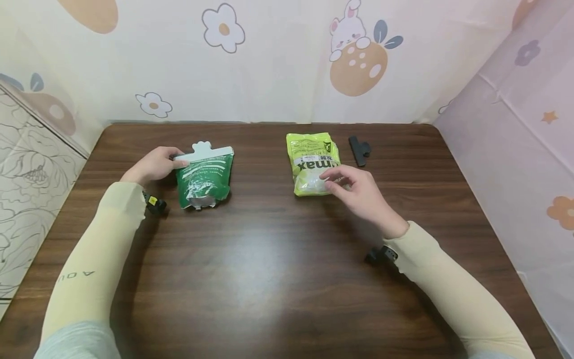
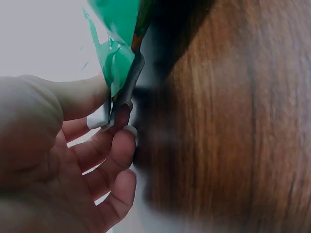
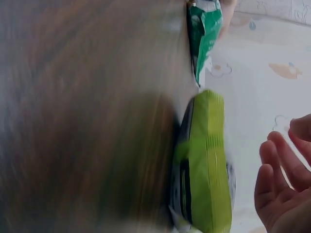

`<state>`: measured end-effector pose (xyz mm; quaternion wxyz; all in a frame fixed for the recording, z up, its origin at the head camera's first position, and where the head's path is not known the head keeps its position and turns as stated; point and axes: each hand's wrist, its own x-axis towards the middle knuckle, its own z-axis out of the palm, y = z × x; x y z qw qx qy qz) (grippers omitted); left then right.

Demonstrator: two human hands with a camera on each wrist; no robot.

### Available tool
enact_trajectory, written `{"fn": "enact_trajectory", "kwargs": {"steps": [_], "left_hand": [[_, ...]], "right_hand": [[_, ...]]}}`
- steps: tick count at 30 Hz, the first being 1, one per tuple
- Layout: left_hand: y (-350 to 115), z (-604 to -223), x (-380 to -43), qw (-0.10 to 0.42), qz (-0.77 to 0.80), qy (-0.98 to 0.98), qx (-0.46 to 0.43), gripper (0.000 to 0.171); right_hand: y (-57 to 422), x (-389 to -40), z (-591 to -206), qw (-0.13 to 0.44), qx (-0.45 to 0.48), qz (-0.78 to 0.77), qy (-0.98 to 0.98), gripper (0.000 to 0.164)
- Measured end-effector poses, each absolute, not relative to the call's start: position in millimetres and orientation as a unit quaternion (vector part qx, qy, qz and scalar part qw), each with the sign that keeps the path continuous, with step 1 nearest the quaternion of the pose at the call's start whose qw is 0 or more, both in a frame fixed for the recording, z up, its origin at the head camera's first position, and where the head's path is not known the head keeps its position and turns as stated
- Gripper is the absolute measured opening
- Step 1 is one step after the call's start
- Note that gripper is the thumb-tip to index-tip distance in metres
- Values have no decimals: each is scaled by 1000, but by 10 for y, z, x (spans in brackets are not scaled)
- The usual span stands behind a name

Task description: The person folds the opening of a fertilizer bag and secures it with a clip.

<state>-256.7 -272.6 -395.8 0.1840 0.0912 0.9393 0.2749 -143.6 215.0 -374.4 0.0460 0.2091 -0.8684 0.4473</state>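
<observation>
At the left of the table, a green bag [image 1: 204, 179] has a white bag clip [image 1: 204, 154] across its top edge. My left hand [image 1: 157, 163] pinches the clipped top corner, thumb in front and fingers behind, as the left wrist view also shows. A lime-yellow bag [image 1: 309, 149] with "max" lettering lies right of centre. Over its lower right part hovers my right hand [image 1: 360, 192], fingers loosely bent and holding nothing. In the right wrist view the hand [image 3: 286, 179] is apart from the lime-yellow bag [image 3: 209, 160].
A black bag clip [image 1: 358, 151] lies on the table to the right of the lime-yellow bag. The brown wooden table [image 1: 251, 279] meets a patterned wall covering [image 1: 278, 75] at the back. Small black cameras hang under both wrists.
</observation>
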Motion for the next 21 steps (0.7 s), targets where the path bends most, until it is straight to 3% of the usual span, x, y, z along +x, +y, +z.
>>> {"fn": "enact_trajectory", "kwargs": {"steps": [21], "left_hand": [[-2697, -3947, -2623, 173, 274, 944, 57, 47]], "right_hand": [[2615, -1924, -3868, -37, 60, 403, -913, 29]]}}
